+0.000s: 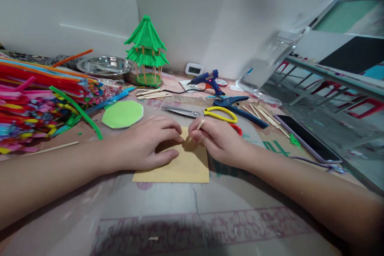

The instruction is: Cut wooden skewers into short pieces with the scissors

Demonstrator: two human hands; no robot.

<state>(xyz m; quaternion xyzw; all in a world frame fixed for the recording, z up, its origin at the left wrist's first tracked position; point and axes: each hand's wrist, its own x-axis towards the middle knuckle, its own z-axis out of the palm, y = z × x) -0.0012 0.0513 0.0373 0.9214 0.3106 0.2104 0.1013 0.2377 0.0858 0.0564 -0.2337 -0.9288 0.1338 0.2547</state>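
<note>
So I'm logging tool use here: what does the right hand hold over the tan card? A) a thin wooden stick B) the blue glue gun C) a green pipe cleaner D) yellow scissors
A: the right hand pinches a thin wooden stick at the tan card, beside the left hand.

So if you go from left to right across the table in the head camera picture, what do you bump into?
Pipe cleaners → green disc → left hand → right hand holding a stick → phone.
</note>
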